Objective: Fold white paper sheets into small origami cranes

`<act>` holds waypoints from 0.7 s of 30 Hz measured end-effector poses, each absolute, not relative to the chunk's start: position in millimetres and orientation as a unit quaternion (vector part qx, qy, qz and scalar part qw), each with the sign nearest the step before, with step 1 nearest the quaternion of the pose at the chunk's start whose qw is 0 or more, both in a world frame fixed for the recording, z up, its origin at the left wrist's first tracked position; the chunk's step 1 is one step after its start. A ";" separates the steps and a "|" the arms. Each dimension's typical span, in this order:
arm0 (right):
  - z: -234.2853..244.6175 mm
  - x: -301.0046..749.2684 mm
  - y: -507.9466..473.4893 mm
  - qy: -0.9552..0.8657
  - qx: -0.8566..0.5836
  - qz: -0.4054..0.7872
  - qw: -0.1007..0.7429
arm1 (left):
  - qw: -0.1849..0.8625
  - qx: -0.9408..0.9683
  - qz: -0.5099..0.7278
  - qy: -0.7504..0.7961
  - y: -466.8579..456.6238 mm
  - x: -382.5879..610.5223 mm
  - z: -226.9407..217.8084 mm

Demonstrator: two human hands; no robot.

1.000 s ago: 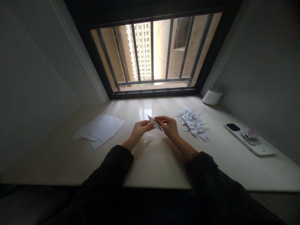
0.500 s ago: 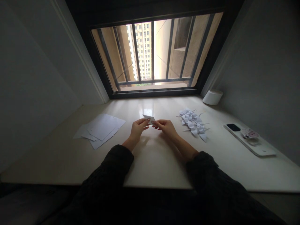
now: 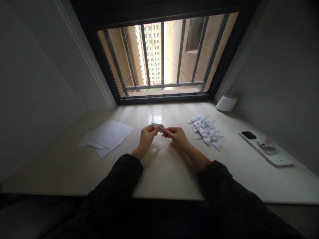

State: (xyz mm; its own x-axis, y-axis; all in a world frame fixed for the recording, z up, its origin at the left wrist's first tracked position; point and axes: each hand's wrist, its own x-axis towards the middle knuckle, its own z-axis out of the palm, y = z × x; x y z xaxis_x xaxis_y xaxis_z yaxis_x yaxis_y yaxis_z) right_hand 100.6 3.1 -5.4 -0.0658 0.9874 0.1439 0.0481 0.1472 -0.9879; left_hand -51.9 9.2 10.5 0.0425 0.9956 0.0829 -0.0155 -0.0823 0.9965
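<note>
A small folded piece of white paper (image 3: 157, 125) is pinched between both hands above the middle of the white surface. My left hand (image 3: 148, 135) is closed on its left side, the thumb pressed over the front. My right hand (image 3: 176, 134) grips its right end between thumb and fingers. Parts of the paper are hidden behind the fingertips. To the right of my right hand lies a cluster of several folded white paper cranes (image 3: 204, 130). On the left, flat white paper sheets (image 3: 111, 134) lie in a loose, overlapping stack.
A white phone (image 3: 279, 158) with a round decorated grip lies at the right. Behind it, a white cylindrical object (image 3: 226, 103) stands by the wall. A dark-framed barred window (image 3: 164, 98) closes off the far side. The surface's front edge (image 3: 169, 199) is near my body.
My left thumb has moved right and up across the paper. The paper is tilted a little flatter and less of its front face shows. Both hands keep their places.
</note>
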 end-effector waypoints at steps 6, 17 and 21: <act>-5.6 97.5 1.4 -0.565 -0.445 0.464 0.516 | 0.526 0.486 0.529 0.456 11.1 -52.8 8.9; -7.4 98.7 1.8 -0.553 -0.441 0.472 0.527 | 0.570 0.433 0.538 0.445 14.7 -54.8 8.4; -6.3 98.8 0.6 -0.562 -0.446 0.456 0.526 | 0.568 0.447 0.546 0.423 14.5 -52.8 6.0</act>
